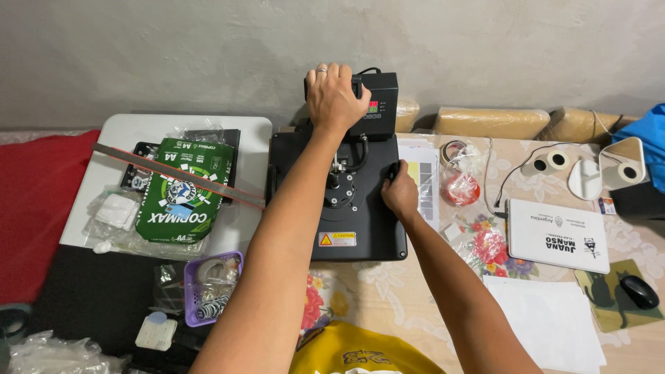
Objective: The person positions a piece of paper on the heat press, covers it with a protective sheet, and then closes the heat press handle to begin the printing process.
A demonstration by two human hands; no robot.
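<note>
Two hands on the black heat press [346,221].
Left hand [334,97] grips its top handle [355,86]; right hand [400,194] holds its right edge.

Heat press [346,221] centre on table [388,291]; paper ream [181,194] left; laptop [557,234] right, mouse [639,291] before it.

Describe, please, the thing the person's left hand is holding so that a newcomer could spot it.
Find the black heat press at the table's centre. At its back, beside the control box, the left hand holds the press handle, the only raised black bar there.
</note>
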